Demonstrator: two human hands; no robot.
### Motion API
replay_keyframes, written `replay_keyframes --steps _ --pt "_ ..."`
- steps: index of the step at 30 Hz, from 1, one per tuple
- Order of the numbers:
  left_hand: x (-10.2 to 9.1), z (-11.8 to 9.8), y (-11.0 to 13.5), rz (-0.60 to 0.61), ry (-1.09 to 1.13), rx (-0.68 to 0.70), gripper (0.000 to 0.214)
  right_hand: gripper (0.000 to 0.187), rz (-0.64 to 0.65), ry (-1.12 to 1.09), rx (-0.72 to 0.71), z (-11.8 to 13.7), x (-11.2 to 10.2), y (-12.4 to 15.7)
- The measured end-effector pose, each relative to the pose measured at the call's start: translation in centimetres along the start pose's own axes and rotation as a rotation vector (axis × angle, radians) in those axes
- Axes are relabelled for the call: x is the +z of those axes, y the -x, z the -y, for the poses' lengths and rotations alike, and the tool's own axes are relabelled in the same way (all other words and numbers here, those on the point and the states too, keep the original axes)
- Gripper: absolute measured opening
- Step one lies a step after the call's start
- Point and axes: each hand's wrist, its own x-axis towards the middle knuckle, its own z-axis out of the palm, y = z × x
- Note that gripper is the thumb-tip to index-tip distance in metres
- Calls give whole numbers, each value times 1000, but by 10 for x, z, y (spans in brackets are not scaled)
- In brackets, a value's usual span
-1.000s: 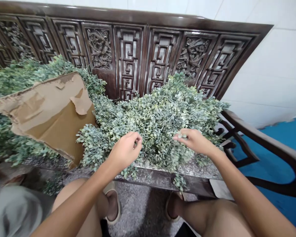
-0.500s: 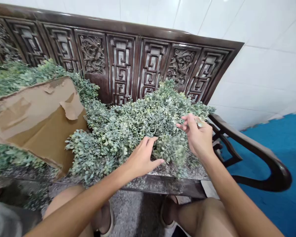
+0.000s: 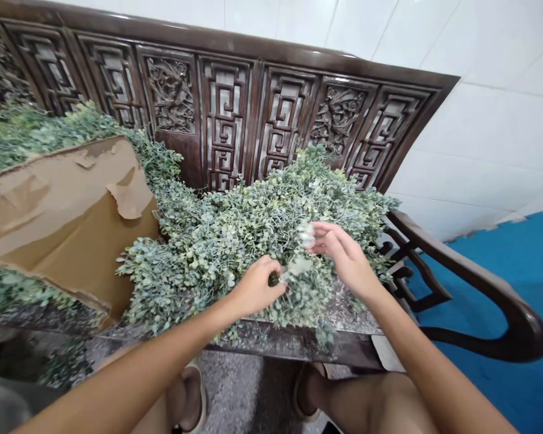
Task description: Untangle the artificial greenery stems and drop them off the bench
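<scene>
A large heap of grey-green leafy artificial sprigs lies on the dark wooden bench. Low over its front part, my left hand pinches a leafy sprig between thumb and index finger. My right hand is just to the right and slightly higher, its fingers closed together around a small pale leafy piece that motion smears. Leaves partly hide where each hand grips. Below both hands, a loose clump of sprigs rests near the seat's front edge.
A torn cardboard box flap stands among more foliage at the left. Behind rises the carved bench back; the curved armrest is at the right, beside a blue surface. Leaf bits litter the seat.
My right hand has moved left and slightly down, towards my left hand. The left hand's spread fingers have closed on a sprig.
</scene>
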Motion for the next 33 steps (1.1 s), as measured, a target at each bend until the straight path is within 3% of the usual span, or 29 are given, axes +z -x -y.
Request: replay_keyframes --steps 2,5,8,11,14,16,19,22,24,29,33 --pt "-6 -4 11 118 -102 78 6 42 50 171 58 -24 -13 -2" --pt "-10 -13 25 322 -280 174 11 37 328 532 76 -56 -26 -1" --pt "-8 -17 32 456 -368 174 15 29 536 613 89 -74 -28 5" --pt "-6 -15 34 573 -312 120 23 37 631 627 109 -79 -20 15" --pt "-6 -13 35 650 -229 40 25 46 637 689 129 -76 -8 23" --pt "-5 -11 33 625 -166 -20 15 42 607 736 130 -72 0 27" --pt "3 -4 28 474 -20 -168 23 36 560 776 91 -65 10 28" --pt "17 8 22 286 61 -327 20 33 592 792 -3 -63 18 27" --pt "26 17 18 230 60 -380 29 29 632 797 -57 -65 24 24" --pt "41 27 17 185 49 -421 42 9 648 732 -104 -72 34 15" --pt "42 20 15 142 35 -350 21 11 619 647 -131 -73 36 13"
